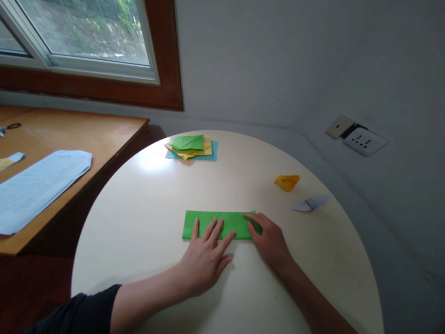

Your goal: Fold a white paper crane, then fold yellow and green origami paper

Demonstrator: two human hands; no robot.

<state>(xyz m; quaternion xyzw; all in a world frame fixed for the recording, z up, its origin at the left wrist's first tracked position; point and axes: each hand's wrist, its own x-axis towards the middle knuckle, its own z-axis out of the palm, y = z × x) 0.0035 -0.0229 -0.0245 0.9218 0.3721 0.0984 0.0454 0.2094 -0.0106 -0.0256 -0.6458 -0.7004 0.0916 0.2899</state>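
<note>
Strip (231, 223): green, on the round table (139, 218), near edge partly covered.
Left hand (204, 262): spread, fingers resting on strip.
Right hand (269, 239): hides strip's right end; cannot tell if pinching.
Scissors (9, 126): cut off, left.
Sheets (45, 190): print illegible.

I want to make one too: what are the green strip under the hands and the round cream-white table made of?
The flat green rectangular strip looks like matt paper: thin, with straight, fold-like edges. The round cream-white table has a smooth, glossy-looking top, where light makes a bright patch; maybe laminate or painted wood.
</note>
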